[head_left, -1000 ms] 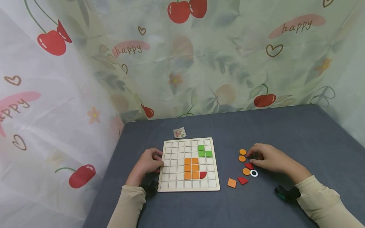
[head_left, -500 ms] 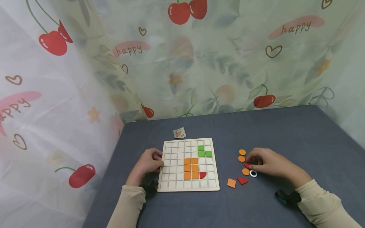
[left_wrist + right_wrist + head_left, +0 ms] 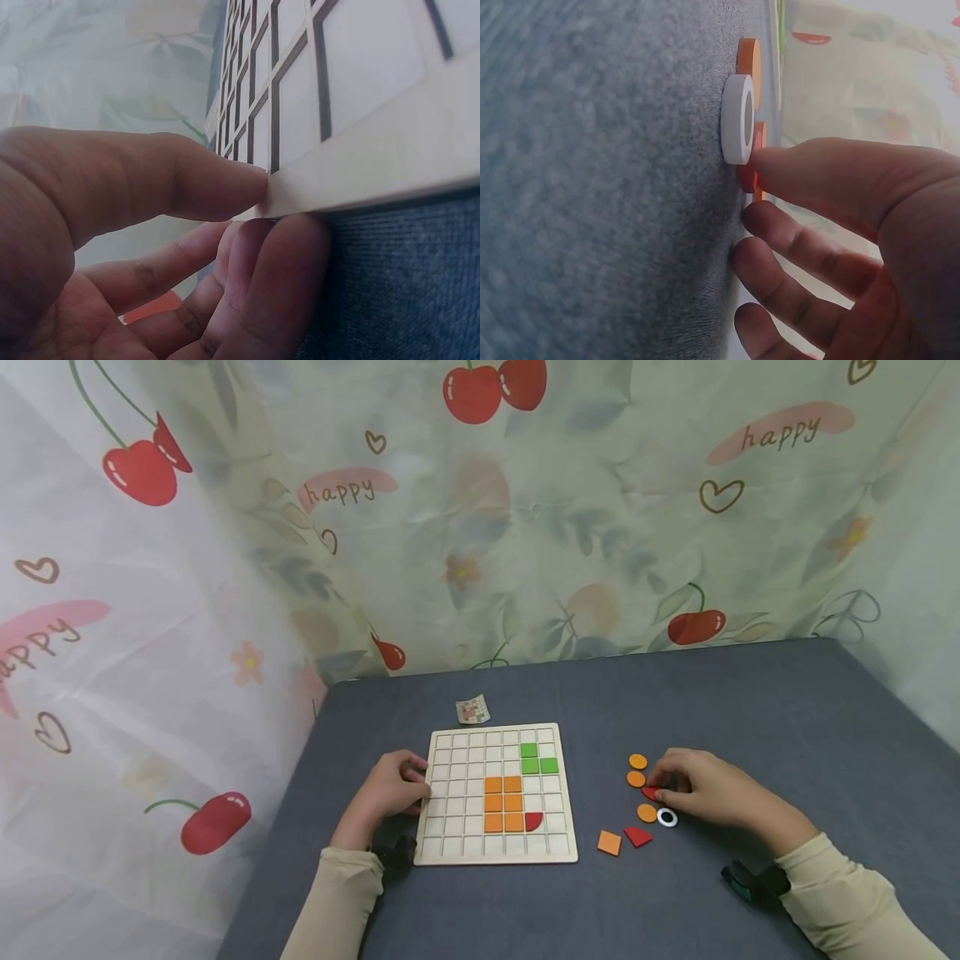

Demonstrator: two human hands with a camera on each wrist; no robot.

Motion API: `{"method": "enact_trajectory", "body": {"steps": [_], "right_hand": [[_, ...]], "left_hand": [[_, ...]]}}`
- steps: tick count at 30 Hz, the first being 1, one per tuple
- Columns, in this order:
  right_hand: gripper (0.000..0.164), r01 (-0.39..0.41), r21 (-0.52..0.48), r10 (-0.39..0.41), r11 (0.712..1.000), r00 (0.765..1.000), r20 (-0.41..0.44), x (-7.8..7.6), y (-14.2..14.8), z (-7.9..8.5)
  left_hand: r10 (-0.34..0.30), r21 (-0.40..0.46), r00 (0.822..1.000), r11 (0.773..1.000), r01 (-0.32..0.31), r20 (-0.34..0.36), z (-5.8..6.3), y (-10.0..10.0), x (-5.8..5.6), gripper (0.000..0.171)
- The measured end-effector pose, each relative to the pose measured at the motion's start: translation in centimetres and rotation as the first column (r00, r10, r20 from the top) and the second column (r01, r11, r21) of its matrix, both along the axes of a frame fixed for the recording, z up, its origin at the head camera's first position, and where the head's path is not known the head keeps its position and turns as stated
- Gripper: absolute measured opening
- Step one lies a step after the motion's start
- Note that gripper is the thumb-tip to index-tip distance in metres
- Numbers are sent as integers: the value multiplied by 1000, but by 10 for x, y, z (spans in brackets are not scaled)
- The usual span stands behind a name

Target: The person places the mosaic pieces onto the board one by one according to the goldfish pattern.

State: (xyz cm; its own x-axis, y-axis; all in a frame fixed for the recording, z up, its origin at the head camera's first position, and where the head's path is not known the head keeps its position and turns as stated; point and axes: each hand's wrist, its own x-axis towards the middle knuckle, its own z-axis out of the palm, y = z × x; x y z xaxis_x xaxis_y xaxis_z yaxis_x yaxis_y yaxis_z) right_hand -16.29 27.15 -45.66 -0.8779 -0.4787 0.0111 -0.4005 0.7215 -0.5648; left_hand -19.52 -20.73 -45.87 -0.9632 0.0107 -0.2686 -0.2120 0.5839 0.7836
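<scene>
My left hand pinches the left edge of a pale wooden grid board, thumb on the rim and fingers at its underside in the left wrist view. Orange squares, green squares and one red quarter-circle sit in the board's cells. To the right, my right hand pinches another red quarter-circle piece between thumb and forefinger; the hand partly covers it. In the right wrist view the thumb lies on this red piece, beside a white ring.
Near the right hand lie orange discs, a loose orange square and a further red piece. A small patterned card rests behind the board on the dark tablecloth. A printed curtain hangs behind the table.
My right hand has moved slightly down and onto the red quarter-circle, taking it between thumb and forefinger; the piece has shifted slightly away from the lower orange disc. The left hand stays put.
</scene>
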Motion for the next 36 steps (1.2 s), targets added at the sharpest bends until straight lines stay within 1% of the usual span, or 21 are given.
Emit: {"method": "enact_trajectory", "body": {"steps": [3, 11, 18, 24, 30, 36], "right_hand": [[9, -3, -4, 3, 1000, 1000, 7, 0, 0, -1], [17, -58, -45, 58, 997, 998, 11, -2, 0, -4], [16, -33, -4, 33, 999, 999, -7, -1, -3, -2], [14, -12, -3, 12, 1000, 998, -57, 0, -8, 3], [11, -26, -7, 25, 1000, 994, -111, -2, -27, 7], [11, -56, -6, 54, 998, 990, -132, -7, -63, 10]], "left_hand": [[-2, 2, 1000, 1000, 2, -1, 0, 0, 0, 38], [-3, -3, 1000, 1000, 3, -10, -1, 0, 0, 39], [-3, 2, 1000, 1000, 3, -1, -1, 0, 0, 39], [0, -3, 1000, 1000, 0, 4, -1, 0, 0, 39], [4, -11, 1000, 1000, -4, 2, -2, -1, -2, 39], [8, -21, 1000, 1000, -8, 5, -2, 0, -3, 40]]}}
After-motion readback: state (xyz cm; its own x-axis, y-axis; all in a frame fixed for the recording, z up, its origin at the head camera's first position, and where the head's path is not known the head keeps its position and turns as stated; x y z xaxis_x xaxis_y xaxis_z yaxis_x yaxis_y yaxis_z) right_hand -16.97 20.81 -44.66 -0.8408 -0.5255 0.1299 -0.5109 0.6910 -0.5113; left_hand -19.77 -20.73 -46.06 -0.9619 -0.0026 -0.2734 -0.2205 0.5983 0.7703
